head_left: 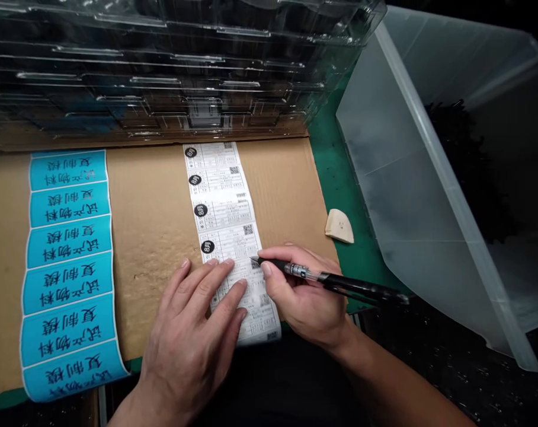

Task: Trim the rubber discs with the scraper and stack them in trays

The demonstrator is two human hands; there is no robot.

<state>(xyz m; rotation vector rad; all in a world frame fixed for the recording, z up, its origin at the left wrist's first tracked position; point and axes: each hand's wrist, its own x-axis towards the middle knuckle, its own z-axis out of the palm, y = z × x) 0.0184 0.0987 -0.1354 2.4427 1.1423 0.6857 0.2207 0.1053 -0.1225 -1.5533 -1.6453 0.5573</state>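
A strip of white printed labels [227,213] runs down the cardboard sheet [157,196], with black round marks and small square codes on its labels. My left hand [193,320] lies over the strip's left edge, fingers stretched out and pressing on the paper. My right hand [307,290] grips a black pen [353,286], its tip at the right side of one label near a square code. To the left lies a strip of blue labels [69,261] with dark characters, its lower end curling over the cardboard's front edge.
Stacked clear plastic trays [162,71] stand at the back of the cardboard. On the green surface [340,178] to the right sits a small cream-coloured piece [339,226]. A translucent bin [388,160] with dark contents stands farther right.
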